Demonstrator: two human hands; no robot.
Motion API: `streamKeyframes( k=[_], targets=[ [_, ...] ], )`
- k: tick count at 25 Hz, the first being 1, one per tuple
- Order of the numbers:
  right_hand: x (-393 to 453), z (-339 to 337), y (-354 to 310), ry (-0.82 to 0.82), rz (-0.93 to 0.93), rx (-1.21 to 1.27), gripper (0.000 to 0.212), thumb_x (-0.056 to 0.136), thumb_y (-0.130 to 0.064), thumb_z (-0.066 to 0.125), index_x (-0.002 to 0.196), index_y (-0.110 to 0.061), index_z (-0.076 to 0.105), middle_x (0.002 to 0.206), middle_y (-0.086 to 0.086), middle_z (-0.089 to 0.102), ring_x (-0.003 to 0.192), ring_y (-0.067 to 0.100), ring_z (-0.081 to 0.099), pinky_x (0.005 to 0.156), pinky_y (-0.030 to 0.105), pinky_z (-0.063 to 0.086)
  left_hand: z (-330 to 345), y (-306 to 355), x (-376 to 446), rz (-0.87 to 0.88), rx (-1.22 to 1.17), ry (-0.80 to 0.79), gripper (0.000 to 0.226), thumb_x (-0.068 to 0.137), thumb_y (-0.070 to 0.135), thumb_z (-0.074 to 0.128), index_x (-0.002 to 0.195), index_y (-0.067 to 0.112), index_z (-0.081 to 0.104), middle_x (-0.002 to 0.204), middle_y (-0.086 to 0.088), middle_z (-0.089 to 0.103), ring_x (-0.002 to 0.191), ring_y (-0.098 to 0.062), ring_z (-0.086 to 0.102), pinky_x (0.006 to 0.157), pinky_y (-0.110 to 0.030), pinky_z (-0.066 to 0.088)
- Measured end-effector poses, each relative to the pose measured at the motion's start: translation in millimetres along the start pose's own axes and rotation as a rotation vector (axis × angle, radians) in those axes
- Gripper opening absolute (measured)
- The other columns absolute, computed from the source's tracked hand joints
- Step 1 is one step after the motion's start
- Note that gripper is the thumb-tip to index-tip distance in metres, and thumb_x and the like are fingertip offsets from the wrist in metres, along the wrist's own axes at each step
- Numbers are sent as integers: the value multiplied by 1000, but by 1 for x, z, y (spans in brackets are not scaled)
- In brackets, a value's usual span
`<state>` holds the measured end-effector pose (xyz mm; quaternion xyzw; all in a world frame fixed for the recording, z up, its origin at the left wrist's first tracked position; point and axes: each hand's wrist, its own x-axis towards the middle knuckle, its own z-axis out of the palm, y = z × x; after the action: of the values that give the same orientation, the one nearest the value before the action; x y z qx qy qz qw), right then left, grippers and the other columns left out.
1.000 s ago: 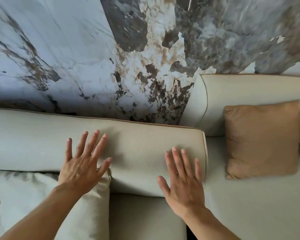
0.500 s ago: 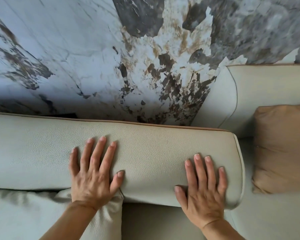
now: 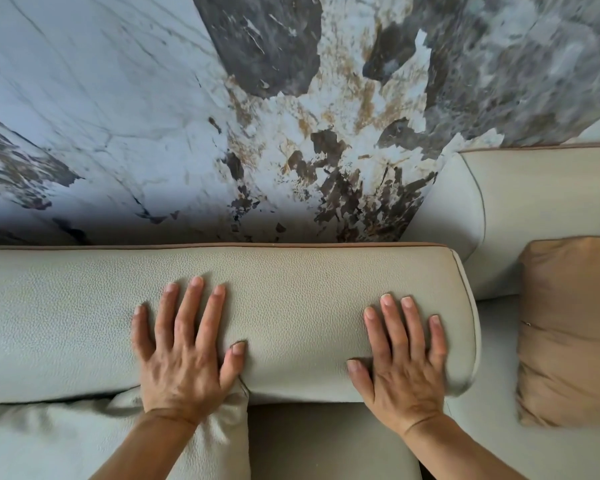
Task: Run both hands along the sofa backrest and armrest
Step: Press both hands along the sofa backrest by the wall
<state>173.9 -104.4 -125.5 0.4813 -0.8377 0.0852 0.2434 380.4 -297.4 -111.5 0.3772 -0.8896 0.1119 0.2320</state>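
Observation:
A pale beige leather backrest (image 3: 291, 306) with brown piping runs across the middle of the view and ends at the right in a rounded end. My left hand (image 3: 184, 351) lies flat on it near the centre, fingers spread, palm down. My right hand (image 3: 404, 362) lies flat near the backrest's right end, fingers apart, holding nothing. A second, taller backrest section (image 3: 534, 209) of the same leather stands at the upper right.
A marble-patterned wall (image 3: 222, 116) rises directly behind the sofa. A tan cushion (image 3: 568, 330) leans at the right, and a pale cushion (image 3: 101, 441) sits below my left wrist. The seat (image 3: 326, 445) lies between my forearms.
My head has come closer and shifted left, so the backrest fills more of the view. Both hands have settled further up onto the backrest, pressed flat.

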Motion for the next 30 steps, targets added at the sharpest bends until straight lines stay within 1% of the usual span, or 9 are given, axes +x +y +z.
streamKeyframes(
  k=[11, 22, 30],
  targets=[
    [66, 43, 16, 20, -46, 15, 70, 92, -55, 24, 151, -18, 15, 153, 10, 25, 143, 32, 18, 112, 59, 15, 32, 1, 52, -56, 15, 10, 71, 87, 57, 32, 149, 22, 29, 150, -10, 38, 140, -36, 29, 113, -61, 17],
    [115, 77, 27, 40, -96, 39, 72, 91, -56, 26, 151, -18, 13, 155, 9, 22, 144, 31, 15, 114, 58, 12, 54, 2, 92, -115, 18, 12, 71, 88, 58, 28, 150, 25, 24, 150, -10, 37, 140, -35, 27, 113, -61, 15],
    [153, 102, 32, 58, -140, 76, 71, 92, -54, 27, 151, -18, 15, 155, 9, 21, 144, 32, 16, 114, 58, 12, 74, -1, 120, -145, 62, 38, 70, 88, 57, 30, 148, 22, 30, 150, -12, 38, 140, -35, 29, 112, -63, 18]
  ],
)
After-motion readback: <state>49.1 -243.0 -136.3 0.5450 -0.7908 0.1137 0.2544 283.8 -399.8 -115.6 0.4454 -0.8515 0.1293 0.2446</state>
